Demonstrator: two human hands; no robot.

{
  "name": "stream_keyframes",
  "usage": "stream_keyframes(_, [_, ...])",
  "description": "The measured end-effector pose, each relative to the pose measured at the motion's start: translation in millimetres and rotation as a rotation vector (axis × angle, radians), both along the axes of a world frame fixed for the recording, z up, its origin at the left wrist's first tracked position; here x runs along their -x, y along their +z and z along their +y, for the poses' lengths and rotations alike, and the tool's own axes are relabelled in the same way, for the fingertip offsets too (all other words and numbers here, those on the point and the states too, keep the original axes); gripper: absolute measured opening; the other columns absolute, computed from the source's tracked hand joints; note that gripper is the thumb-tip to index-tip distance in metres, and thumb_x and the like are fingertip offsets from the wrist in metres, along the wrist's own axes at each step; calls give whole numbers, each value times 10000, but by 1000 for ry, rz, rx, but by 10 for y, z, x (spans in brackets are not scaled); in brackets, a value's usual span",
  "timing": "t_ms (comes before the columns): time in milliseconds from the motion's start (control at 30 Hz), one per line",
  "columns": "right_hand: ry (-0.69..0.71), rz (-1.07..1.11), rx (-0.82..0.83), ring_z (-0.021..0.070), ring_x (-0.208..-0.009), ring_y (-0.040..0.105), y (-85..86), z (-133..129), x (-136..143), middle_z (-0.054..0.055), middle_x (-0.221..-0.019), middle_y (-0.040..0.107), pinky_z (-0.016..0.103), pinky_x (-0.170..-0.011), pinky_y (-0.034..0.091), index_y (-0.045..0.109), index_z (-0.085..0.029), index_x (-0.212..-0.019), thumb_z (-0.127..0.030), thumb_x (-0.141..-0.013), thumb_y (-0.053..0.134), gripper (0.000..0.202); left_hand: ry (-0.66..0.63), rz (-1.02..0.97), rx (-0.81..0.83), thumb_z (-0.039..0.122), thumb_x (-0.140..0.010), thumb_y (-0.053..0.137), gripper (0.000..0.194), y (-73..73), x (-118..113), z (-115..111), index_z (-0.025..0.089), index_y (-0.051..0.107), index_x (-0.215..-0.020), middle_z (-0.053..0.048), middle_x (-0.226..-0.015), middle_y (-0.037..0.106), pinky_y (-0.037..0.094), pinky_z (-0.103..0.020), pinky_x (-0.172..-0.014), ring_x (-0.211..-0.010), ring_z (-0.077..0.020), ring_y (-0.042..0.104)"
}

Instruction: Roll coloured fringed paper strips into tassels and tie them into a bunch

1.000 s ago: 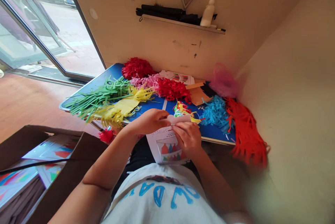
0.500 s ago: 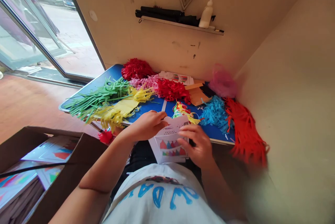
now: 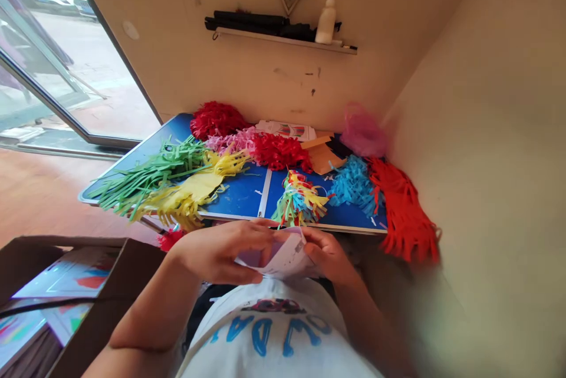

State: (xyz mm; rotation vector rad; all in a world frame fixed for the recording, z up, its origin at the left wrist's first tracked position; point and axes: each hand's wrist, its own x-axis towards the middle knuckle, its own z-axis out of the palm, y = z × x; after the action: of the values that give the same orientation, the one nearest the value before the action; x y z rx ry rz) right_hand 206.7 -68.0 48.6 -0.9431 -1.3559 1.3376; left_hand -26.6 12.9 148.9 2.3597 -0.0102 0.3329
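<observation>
The paper packet [image 3: 289, 259] was in front of the person's belly, above the lap and close to the near edge of the blue table [image 3: 245, 194]. The right hand [image 3: 329, 255] gripped its side edge between the thumb and the fingers. The left hand [image 3: 216, 248] was at the open mouth, with the fingers curled over it and the thumb apart from them; whether these fingers pinched the paper or only spread it, I cannot tell.

The packet looked thin, so in my judgement a strong pull from both sides could crease it or tear its edge. If the right fingers became loose, it could slip down along the shirt [image 3: 265, 322], because I saw no firm support under it.

The multicoloured tassel bundle [image 3: 303, 198] lay just beyond, at the table edge. A sleeve or wrist could perhaps catch its loose strips and drag it off. Its strips could also tangle with the yellow fringe [image 3: 197, 189] nearby, if moved carelessly.
</observation>
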Motion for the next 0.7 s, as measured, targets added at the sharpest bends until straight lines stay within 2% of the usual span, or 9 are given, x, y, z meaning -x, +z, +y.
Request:
stream_keyframes(67, [-129,54,14,157,-714,610,-96,-12,59,20,-863,692,239,-611,450,651,-219,-1036,-558,-830,653,396,22,-24,-62,224,-850,625,277,-1,-6,-34,169,622,-1122,-147,-1123,713,407,-410,-1102,-1104,-258,653])
stream_keyframes(133, [-218,60,-8,125,-648,564,-171,-34,115,-3,-795,660,212,-568,409,600,-216,-991,-507,-843,660,333,40,-40,-116,234,-851,624,357,-10,3,-48,156,594,-1198,-167,-1154,702,444,-406,-1072,-1098,-268,660])
stream_keyframes(267, [-294,25,-98,130,-703,582,-232,-78,199,3,-834,668,217,-602,420,569,-216,-1021,-426,-882,633,260,64,-64,-179,233,-837,631,381,-46,42,-21,164,598,-1211,-152,-1081,729,491,-400,-1028,-995,-260,701])
stream_keyframes(400, [-391,77,-192,126,-724,610,-271,-78,243,-12,-853,673,228,-654,458,539,-234,-1009,-343,-865,656,216,90,-78,-175,226,-816,651,440,-61,39,1,199,594,-1252,-130,-1110,729,501,-390,-1021,-1025,-254,694])
stream_keyframes(533, [-477,14,-229,133,-709,629,-275,-74,235,-6,-822,686,232,-648,481,578,-220,-945,-312,-846,660,158,166,-92,-96,199,-810,671,265,-90,23,-13,218,678,-1074,-74,-969,756,494,-363,-1019,-860,-205,722])
stream_keyframes(600, [-559,-13,-228,137,-677,630,-256,-81,220,0,-792,691,236,-627,487,600,-210,-914,-320,-840,654,143,290,-104,-62,198,-822,675,137,-131,47,-26,210,698,-956,-46,-861,751,497,-346,-1001,-841,-192,717])
stream_keyframes(700, [-690,-41,-221,146,-648,626,-239,-86,186,12,-762,694,246,-607,489,624,-194,-837,-352,-822,656,161,480,-155,4,238,-823,685,61,-232,97,-54,200,715,-861,-59,-800,736,551,-292,-827,-941,-231,698])
